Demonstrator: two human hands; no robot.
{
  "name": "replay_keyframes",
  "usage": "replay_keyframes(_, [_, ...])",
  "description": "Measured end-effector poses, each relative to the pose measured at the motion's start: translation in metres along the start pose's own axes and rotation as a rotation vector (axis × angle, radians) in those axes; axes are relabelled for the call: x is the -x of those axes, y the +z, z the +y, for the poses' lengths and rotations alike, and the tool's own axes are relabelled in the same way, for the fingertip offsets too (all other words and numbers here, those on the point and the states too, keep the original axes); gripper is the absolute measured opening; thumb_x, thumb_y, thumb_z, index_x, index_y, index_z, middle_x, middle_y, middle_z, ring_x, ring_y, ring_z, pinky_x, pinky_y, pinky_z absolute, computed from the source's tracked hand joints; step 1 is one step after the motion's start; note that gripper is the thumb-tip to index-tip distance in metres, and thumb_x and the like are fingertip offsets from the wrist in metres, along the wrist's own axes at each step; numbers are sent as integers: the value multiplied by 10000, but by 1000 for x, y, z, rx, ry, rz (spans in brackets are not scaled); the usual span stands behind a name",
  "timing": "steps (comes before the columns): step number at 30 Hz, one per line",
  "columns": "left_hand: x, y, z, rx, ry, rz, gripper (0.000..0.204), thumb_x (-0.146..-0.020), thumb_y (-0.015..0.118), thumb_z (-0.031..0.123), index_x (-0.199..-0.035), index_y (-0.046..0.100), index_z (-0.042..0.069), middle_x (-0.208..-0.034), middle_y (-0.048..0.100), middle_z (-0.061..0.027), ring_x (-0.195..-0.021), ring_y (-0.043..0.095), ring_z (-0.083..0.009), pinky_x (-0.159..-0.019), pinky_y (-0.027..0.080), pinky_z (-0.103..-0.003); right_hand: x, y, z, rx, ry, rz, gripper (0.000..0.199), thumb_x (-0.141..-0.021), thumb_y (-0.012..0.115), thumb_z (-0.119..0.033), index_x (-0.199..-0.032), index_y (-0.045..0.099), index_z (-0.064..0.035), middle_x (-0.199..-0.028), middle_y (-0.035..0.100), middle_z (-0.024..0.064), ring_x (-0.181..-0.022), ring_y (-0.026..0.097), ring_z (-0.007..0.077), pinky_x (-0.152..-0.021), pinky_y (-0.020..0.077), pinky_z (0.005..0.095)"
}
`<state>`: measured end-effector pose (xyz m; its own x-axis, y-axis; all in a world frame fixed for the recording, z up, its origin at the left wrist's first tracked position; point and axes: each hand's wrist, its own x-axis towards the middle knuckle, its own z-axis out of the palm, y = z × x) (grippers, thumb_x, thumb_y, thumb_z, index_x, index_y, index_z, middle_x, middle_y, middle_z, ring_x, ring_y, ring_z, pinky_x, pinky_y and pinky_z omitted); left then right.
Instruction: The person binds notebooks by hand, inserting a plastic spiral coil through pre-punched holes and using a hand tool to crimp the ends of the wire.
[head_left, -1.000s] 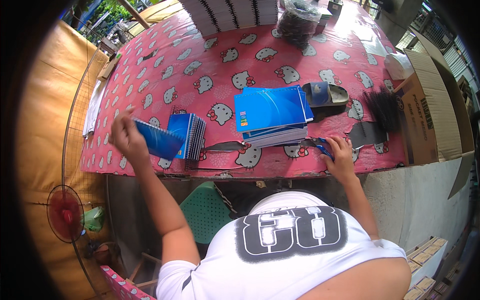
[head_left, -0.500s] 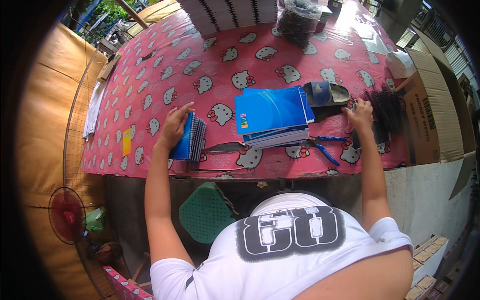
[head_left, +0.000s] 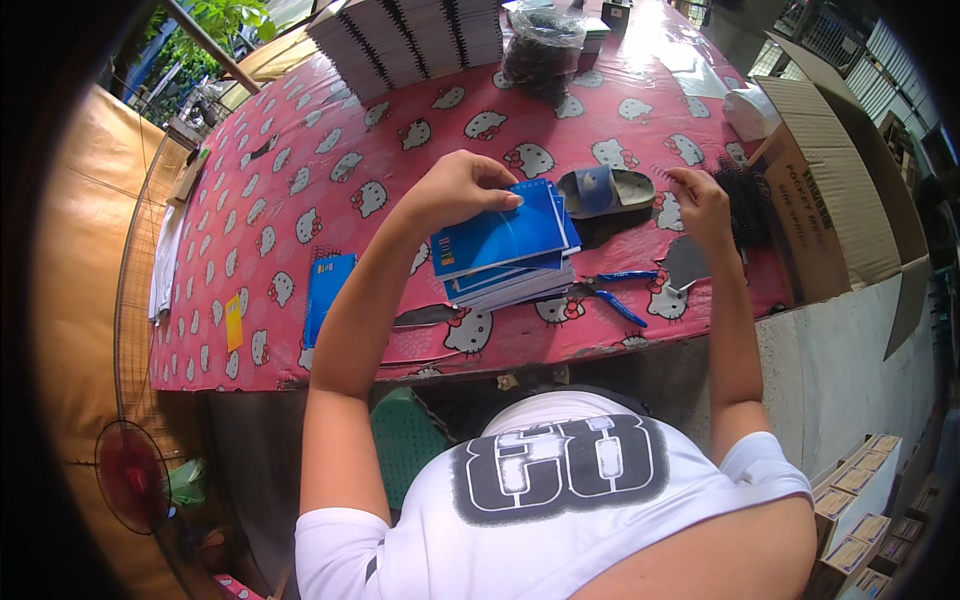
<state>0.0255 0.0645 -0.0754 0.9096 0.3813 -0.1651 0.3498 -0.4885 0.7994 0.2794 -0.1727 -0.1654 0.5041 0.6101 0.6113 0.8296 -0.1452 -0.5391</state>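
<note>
A pile of blue-covered notebooks [head_left: 500, 238] lies near the middle of the table, its white page edges toward me. My left hand [head_left: 468, 188] reaches across to its far edge, the thumb on the top notebook's cover and the fingers curled at its edge. To the right, my right hand [head_left: 703, 205] is raised beside the black spiral coils [head_left: 742, 205], thumb and fingertips pinched together; whatever they hold is too small to make out. Left of my forearm, more blue notebooks [head_left: 328, 285] are partly hidden by the arm.
A slipper [head_left: 625, 190] lies behind the pile, blue-handled pliers [head_left: 618, 293] in front. An open cardboard box [head_left: 800, 215] stands at right. Tall spiral-bound stacks [head_left: 410, 45] and a plastic-wrapped dark bundle [head_left: 543, 55] stand at the back. A yellow card [head_left: 234, 322] lies at left.
My left hand has left the smaller notebook stack at left and moved right onto the middle pile's top notebook. My right hand has lifted slightly from beside the slipper, fingertips pinched. The view has shifted.
</note>
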Motion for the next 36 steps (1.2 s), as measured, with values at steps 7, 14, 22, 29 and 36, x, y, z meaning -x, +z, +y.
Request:
replay_keyframes(7, [47, 20, 46, -119, 313, 462, 213, -731, 750, 33, -940, 708, 24, -894, 700, -68, -790, 660, -130, -725, 521, -261, -10, -18, -116, -360, -86, -148, 240, -782, 708, -28, -1021, 699, -41, -823, 619, 53, -678, 548, 93, -584, 428, 228])
replay_keyframes(14, [55, 35, 50, -200, 492, 592, 184, -768, 750, 96, -936, 713, 32, -856, 702, -86, -769, 672, -145, -667, 519, -254, -24, -11, -142, -311, -170, -98, 205, -729, 741, -77, -933, 716, -69, -822, 641, 74, -675, 629, 178, -618, 500, 303])
replay_keyframes(22, [51, 41, 50, -455, 440, 798, 185, -774, 752, 296, -857, 737, 130, -869, 699, -19, -887, 640, -172, -984, 326, -413, -46, -10, -138, -511, -58, -448, 193, -762, 716, -93, -951, 702, -57, -775, 650, 78, -684, 632, 175, -629, 493, 296])
replay_keyframes(29, [49, 62, 49, -323, 342, 929, 190, -731, 783, 187, -900, 732, 115, -896, 684, -21, -907, 618, -187, -872, 418, -361, -47, -4, -141, -357, -229, -337, 238, -856, 661, -219, -1025, 607, -60, -821, 644, 80, -712, 633, 249, -624, 487, 354])
replay_keyframes(36, [55, 57, 43, -280, 385, 854, 217, -686, 785, 56, -895, 726, 61, -848, 701, -65, -832, 620, -187, -746, 476, -311, -39, -4, -161, -120, -326, -330, 247, -844, 658, -224, -1016, 607, -54, -872, 637, 132, -777, 637, 299, -687, 496, 374])
